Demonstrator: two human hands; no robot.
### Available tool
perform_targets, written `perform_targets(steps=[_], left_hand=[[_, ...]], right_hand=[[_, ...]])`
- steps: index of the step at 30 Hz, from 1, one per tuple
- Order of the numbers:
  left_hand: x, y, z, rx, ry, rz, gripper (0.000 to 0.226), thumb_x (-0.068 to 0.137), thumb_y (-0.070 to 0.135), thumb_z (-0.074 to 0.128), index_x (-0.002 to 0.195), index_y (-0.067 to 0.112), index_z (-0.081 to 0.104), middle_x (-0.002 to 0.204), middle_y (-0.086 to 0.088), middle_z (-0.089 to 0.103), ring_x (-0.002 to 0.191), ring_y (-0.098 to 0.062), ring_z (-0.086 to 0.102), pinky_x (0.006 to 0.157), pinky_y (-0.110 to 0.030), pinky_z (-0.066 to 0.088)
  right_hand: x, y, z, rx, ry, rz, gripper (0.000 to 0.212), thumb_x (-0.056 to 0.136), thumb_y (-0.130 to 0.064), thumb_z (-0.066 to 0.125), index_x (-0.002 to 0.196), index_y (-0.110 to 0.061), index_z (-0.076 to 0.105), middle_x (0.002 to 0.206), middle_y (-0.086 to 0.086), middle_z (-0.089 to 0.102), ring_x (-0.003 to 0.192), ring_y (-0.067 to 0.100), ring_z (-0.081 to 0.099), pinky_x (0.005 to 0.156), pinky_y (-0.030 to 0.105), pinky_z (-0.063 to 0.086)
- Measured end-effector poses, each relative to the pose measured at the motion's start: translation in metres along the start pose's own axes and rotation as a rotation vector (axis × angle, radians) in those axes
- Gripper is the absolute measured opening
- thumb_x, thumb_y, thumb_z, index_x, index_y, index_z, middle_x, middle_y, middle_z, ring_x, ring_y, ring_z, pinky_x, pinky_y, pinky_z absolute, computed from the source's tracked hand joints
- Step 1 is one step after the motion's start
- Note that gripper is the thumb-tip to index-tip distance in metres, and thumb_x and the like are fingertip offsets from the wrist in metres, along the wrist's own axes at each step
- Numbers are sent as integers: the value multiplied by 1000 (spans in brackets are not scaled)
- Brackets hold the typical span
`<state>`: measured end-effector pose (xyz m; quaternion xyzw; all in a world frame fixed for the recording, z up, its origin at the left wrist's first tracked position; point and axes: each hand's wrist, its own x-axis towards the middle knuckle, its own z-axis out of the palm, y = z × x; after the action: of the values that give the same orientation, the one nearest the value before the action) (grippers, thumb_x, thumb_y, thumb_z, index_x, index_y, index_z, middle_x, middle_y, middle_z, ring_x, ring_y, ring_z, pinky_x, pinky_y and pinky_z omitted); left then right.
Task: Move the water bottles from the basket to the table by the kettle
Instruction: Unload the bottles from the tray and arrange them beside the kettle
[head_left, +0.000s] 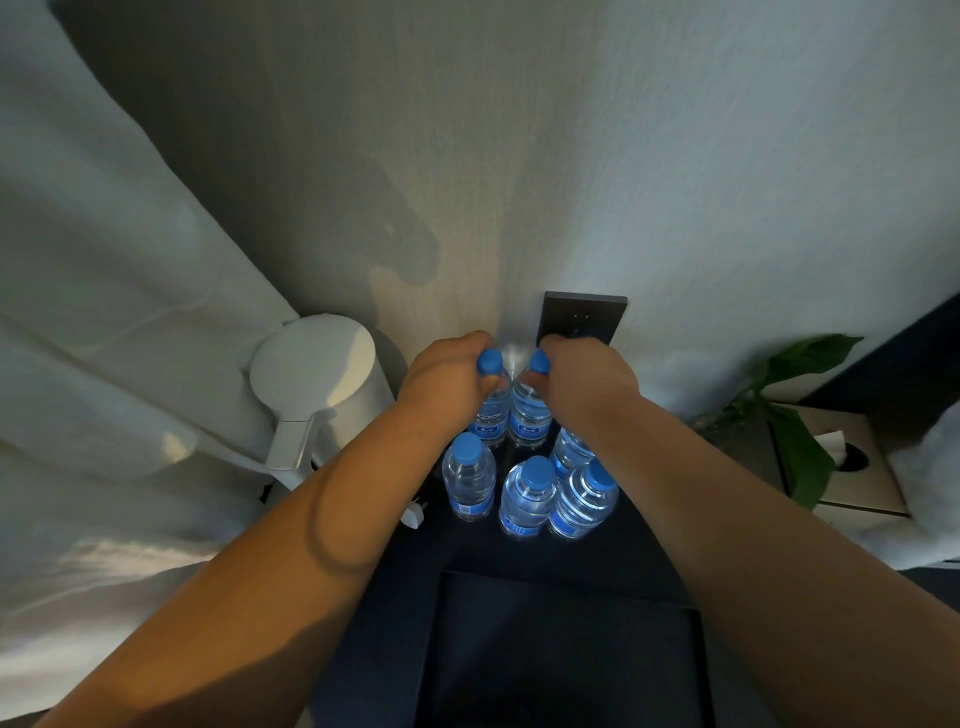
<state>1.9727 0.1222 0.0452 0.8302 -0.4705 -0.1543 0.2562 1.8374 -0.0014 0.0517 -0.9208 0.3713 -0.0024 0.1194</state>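
Six blue-capped water bottles are gathered on the dark table, toward its far edge at the wall. The two farthest are side by side and almost touching, upright, each held by a hand. The left hand has its fingers curled around the neck of the left bottle, just under the cap. The right hand grips the neck of the right bottle in the same way. Whether the bases of these two rest on the surface or hang just above it cannot be told. The other four stand free on the near side of the held pair: one on the left, two touching each other in the middle and right, and a fourth partly hidden under the right forearm. A white kettle stands at the table's far left corner, just beside the cluster, its handle pointing toward the near edge, with a white plug lying near its base. A dark socket plate sits on the wall behind the right hand. Pale curtain hangs to the left. Off the right edge are a green plant and a tissue box. A dark band circles the left forearm.
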Motion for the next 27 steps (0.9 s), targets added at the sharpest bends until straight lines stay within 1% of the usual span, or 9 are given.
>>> perform_targets(steps=[2,3,6,10,14,18,22,27], left_hand=[[0,1,1,8,-4,-2,33,95,29,77,120,12,64,104,-11,69,91,-25,63,79,-38,55],[0,2,1,10,-5,-1,33,95,29,76,120,12,64,104,-11,70,92,-26,64,80,-40,56],[1,2,1,7,-7,-1,33,95,28,76,121,12,64,106,-11,70,94,-27,64,81,-40,56],[1,3,0,9,-9,-15,33,94,29,78,119,13,64,105,-11,70,94,-26,64,81,-40,56],[0,3,0,-1,-2,-17,33,93,29,78,119,13,64,106,-11,70,94,-26,64,81,-40,57],[0,4,-1,-3,-3,-12,34,93,28,78,120,12,65,107,-12,70,96,-27,64,84,-42,57],[0,5,-2,2,-15,-14,33,94,27,77,122,12,65,107,-13,70,96,-29,65,84,-43,57],[-1,5,-2,5,-10,-21,32,95,28,76,122,15,65,106,-10,70,95,-27,64,80,-38,54]], right_hand=[[0,1,-1,-6,-12,0,37,101,-47,63,120,-16,61,106,7,68,84,21,56,71,34,46],[0,1,-1,-6,-19,-3,36,101,-46,63,120,-16,61,106,8,69,84,21,57,71,35,47],[-2,1,-2,-4,-34,-10,37,102,-45,62,123,-15,60,109,8,68,94,26,64,73,36,50],[-2,0,-4,-5,-42,-19,36,102,-45,62,121,-14,60,109,9,68,97,27,65,74,35,48],[-2,-2,-6,-5,-59,-15,38,103,-45,61,124,-14,59,112,9,67,100,27,65,75,34,47],[-4,-1,-7,4,-50,-6,36,103,-45,61,123,-15,59,110,8,67,96,25,63,74,35,47],[-5,0,-7,4,-44,3,34,103,-44,61,120,-15,59,106,8,66,87,22,56,72,35,46],[-5,0,-5,7,-29,5,34,102,-46,61,118,-17,59,103,6,67,84,21,55,69,35,45]])
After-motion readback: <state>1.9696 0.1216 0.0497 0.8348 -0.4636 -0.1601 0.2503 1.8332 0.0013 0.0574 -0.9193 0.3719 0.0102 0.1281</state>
